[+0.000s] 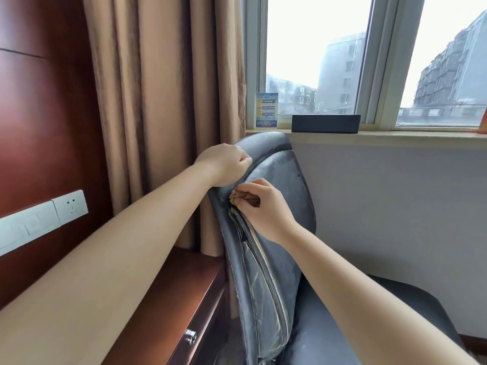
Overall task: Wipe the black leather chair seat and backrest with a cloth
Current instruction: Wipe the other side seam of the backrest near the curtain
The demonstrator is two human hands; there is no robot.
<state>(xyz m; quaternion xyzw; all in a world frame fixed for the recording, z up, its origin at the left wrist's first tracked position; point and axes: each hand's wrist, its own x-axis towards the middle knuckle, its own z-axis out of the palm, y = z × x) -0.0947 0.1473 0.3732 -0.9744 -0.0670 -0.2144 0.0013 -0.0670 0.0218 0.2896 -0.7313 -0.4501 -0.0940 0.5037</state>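
The worn black leather chair's backrest (279, 185) stands in the middle of the view, scuffed and dusty, with a cracked seam running down its left side. Its seat (411, 299) shows at the lower right, partly hidden by my right forearm. My left hand (226, 162) grips the upper left edge of the backrest. My right hand (263, 206) holds a small bunched brown cloth (243, 197) pressed against the backrest's left edge, just above the seam.
A brown curtain (163, 101) hangs right behind the chair. A wooden desk (184, 299) with a drawer knob sits at the lower left. The window sill (395, 135) carries a black box (325, 123) and a blue card (266, 110). A wall socket (70, 206) is at left.
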